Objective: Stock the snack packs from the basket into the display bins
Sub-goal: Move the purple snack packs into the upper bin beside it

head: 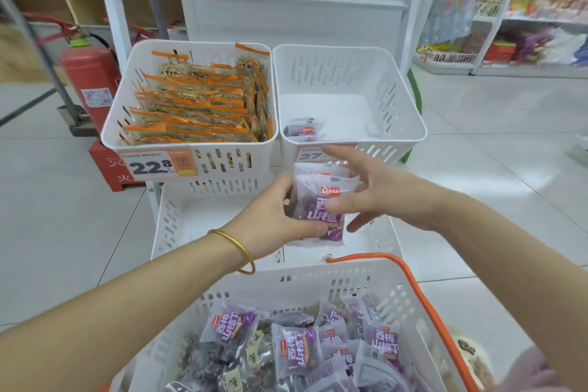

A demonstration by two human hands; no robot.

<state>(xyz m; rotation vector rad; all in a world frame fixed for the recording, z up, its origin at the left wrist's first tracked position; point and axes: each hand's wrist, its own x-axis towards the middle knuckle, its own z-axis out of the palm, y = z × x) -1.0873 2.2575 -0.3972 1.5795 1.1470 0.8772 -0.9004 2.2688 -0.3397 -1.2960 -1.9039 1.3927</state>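
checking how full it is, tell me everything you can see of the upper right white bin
The upper right bin is white plastic with slotted walls and a rounded rim, sitting level beside the bin of orange packs. It is nearly empty: a few purple snack packs lie in its front left corner. A price label on its front is partly hidden by the right hand.
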